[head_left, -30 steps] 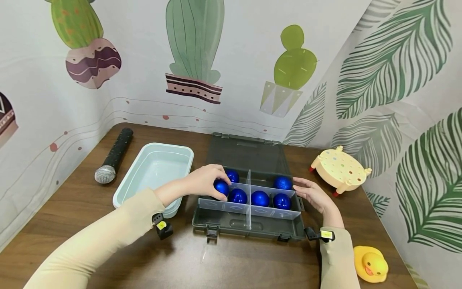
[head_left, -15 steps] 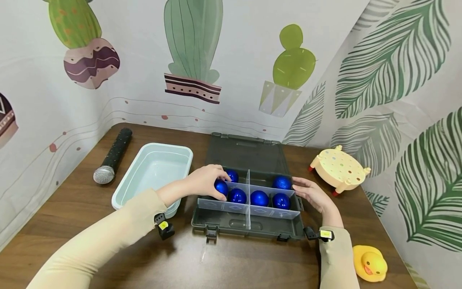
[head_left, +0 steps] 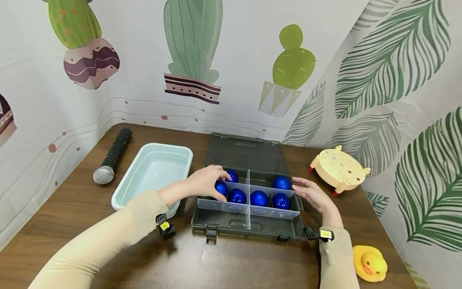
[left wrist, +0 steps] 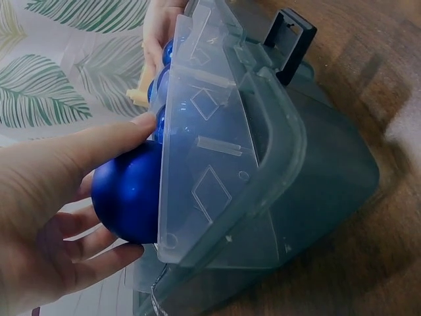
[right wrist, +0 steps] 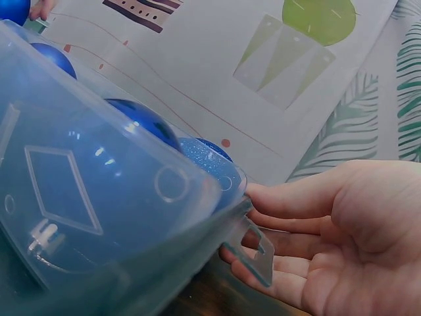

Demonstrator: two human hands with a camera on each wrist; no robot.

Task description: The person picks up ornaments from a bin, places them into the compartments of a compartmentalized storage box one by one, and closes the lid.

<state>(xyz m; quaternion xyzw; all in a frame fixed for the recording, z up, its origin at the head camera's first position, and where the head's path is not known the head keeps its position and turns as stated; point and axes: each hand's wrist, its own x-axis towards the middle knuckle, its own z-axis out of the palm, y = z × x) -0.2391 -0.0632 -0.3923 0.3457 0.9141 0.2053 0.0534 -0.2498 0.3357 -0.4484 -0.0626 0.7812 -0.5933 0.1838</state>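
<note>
A dark grey organiser case (head_left: 249,228) lies open on the table, split by clear dividers (head_left: 248,188). Several shiny blue balls (head_left: 260,198) sit in its compartments. My left hand (head_left: 213,180) reaches into the back left compartment and curls its fingers round one blue ball (head_left: 221,187). In the left wrist view the held ball (left wrist: 128,197) sits between thumb and fingers, against the clear divider (left wrist: 210,131). My right hand (head_left: 306,190) lies with straight fingers against the case's right side. In the right wrist view its palm (right wrist: 348,243) is open and holds nothing.
A pale blue tub (head_left: 166,147) stands left of the case, with a microphone (head_left: 110,160) beyond it. A yellow dotted toy stool (head_left: 341,168) stands at the right. A rubber duck (head_left: 369,263) sits near the front right corner. Papered walls close the table's back and sides.
</note>
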